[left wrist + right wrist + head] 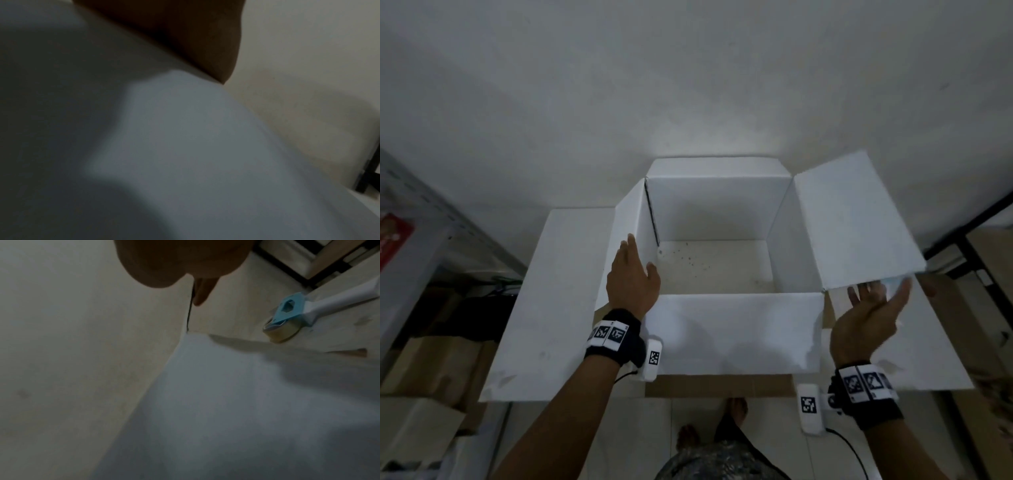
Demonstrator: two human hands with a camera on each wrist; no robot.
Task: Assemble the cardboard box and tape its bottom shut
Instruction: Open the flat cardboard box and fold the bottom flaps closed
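Note:
A white cardboard box stands with its top open and all its flaps spread. My left hand lies with straight fingers against the left flap, thumb over the box's near left corner. My right hand is palm up with straight fingers under the near edge of the raised right flap. The near flap hangs toward me. A tape dispenser, blue and white with a clear roll, lies on the surface to the right of the box. The left wrist view is blurred: only white cardboard and my hand.
The box sits on white sheets spread over brown cardboard. Grey metal shelving and brown boxes are at the left. A black frame stands at the right. A plain wall is behind, and my feet below.

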